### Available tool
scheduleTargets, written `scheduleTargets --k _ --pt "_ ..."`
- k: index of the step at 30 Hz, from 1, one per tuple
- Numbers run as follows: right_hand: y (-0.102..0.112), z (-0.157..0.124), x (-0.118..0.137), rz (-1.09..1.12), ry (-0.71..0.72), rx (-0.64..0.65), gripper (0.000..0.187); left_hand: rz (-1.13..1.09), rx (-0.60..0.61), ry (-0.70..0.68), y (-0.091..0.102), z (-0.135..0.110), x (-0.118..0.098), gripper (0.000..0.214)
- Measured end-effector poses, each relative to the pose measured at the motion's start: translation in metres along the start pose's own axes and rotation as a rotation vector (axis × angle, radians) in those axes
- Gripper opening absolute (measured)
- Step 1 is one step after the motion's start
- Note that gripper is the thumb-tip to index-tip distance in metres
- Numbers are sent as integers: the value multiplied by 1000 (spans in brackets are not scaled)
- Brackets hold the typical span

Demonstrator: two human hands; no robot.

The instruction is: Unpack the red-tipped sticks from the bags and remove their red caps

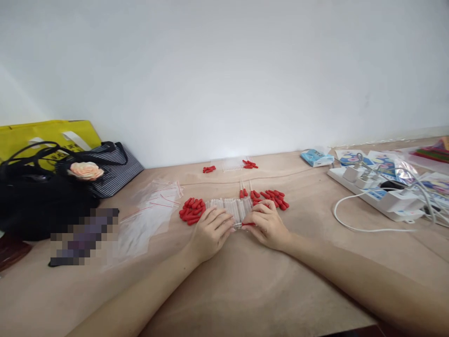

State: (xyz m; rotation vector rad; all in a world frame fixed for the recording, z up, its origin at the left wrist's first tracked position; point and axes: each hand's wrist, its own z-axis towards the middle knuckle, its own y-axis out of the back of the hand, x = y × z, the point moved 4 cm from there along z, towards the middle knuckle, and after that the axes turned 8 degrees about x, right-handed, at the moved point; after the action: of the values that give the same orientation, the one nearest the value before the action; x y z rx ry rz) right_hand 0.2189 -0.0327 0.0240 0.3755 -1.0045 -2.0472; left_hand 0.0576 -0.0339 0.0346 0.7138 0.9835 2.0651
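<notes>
My left hand and my right hand rest close together on the table, fingers curled. Between them they pinch a thin clear tube with a red cap at its right end. Just behind the hands lies a row of clear plastic tubes. A pile of red caps sits left of the row and another pile of red caps right of it. A few capped tubes stand out behind the row.
Clear zip bags lie to the left, beside a black bag and a striped bag. A white power strip with plugs and cables sits at right. More red caps and tubes lie by the wall.
</notes>
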Motion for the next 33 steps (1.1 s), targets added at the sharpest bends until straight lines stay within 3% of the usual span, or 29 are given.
scheduleTargets --k 8,33 --pt "4 -1 2 -110 29 -81 12 44 -18 -76 2 1 -6 14" --pt "9 -6 9 -169 117 -49 10 7 -1 -81 9 -4 -8 19"
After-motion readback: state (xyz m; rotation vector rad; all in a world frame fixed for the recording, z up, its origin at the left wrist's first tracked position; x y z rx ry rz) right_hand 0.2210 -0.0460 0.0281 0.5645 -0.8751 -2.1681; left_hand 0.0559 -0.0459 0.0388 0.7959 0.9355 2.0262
